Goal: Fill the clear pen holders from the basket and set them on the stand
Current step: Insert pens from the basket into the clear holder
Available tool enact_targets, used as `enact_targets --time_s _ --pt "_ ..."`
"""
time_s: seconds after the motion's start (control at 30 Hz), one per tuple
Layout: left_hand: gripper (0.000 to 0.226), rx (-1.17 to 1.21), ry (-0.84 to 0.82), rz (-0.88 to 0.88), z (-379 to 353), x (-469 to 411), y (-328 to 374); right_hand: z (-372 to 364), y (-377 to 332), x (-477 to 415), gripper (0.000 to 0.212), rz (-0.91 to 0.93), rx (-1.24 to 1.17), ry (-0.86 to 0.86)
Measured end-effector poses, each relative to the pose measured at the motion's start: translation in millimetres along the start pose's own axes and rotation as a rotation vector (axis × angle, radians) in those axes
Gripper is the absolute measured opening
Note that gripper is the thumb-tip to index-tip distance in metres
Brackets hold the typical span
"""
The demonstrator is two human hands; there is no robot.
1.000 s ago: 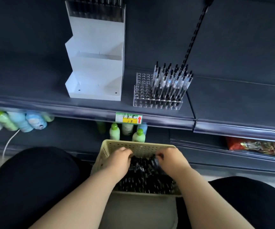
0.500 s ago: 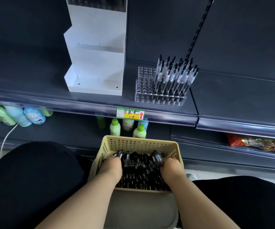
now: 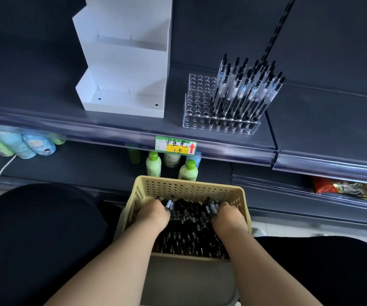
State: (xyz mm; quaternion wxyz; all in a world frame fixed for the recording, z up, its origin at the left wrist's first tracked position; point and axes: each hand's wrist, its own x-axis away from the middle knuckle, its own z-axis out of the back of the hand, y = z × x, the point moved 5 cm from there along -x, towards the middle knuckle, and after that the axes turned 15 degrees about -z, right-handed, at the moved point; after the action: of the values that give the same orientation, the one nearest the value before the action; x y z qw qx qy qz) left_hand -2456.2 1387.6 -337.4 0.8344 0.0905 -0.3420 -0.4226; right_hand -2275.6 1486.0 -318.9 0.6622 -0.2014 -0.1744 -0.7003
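Note:
A beige perforated basket (image 3: 184, 186) full of black pens (image 3: 189, 228) sits between my knees. Both hands are down in it. My left hand (image 3: 154, 214) grips a bunch of pens at the left side, their tips poking out past my fingers. My right hand (image 3: 226, 217) grips another bunch at the right side. On the shelf above stands a clear pen holder (image 3: 200, 120); its right part is filled with upright pens (image 3: 244, 89) and its left holes are empty. A white tiered stand (image 3: 123, 85) stands left of it, its visible tiers empty.
A price label (image 3: 176, 145) hangs on the shelf edge (image 3: 67, 129). Green and blue bottles (image 3: 19, 144) lie on the lower shelf at left, and more bottles (image 3: 187, 168) stand behind the basket. Snack packets (image 3: 350, 188) lie low right. My dark-clothed knees flank the basket.
Both hands moved apart and back toward me inside the basket, curling around pens at its left and right sides. The view tilted down a little.

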Motion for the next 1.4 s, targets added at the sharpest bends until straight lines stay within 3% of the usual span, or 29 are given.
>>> enact_targets --time_s 0.23,0.37,0.47,0.7,0.97,1.23,1.4 --pt "0.020 0.191 0.138 -0.106 16.2 20.5 9.8 14.2 -3.4 28.7 0.039 0.114 -0.045 0.084" --pt "0.033 0.307 0.252 -0.207 29.8 40.0 19.7 31.6 -7.1 49.1 0.028 0.182 -0.100 0.211" --pt "0.036 0.452 0.309 -0.299 38.7 53.1 30.7 45.9 -8.2 61.8 0.021 0.198 -0.257 0.259" --pt "0.009 0.757 0.484 -0.439 70.3 84.5 52.8 83.9 -5.5 87.5 0.023 0.309 -0.693 0.337" --pt "0.017 0.761 0.551 -0.635 131.6 96.3 88.1 140.3 -10.6 112.9 0.022 0.537 -1.138 0.329" --pt "0.017 0.822 0.628 -0.802 167.8 76.8 122.7 212.2 -37.6 114.6 0.020 0.719 -1.122 0.482" --pt "0.023 0.769 0.791 -0.902 212.8 58.6 142.0 276.5 -57.4 109.2 0.014 0.832 -1.163 0.616"
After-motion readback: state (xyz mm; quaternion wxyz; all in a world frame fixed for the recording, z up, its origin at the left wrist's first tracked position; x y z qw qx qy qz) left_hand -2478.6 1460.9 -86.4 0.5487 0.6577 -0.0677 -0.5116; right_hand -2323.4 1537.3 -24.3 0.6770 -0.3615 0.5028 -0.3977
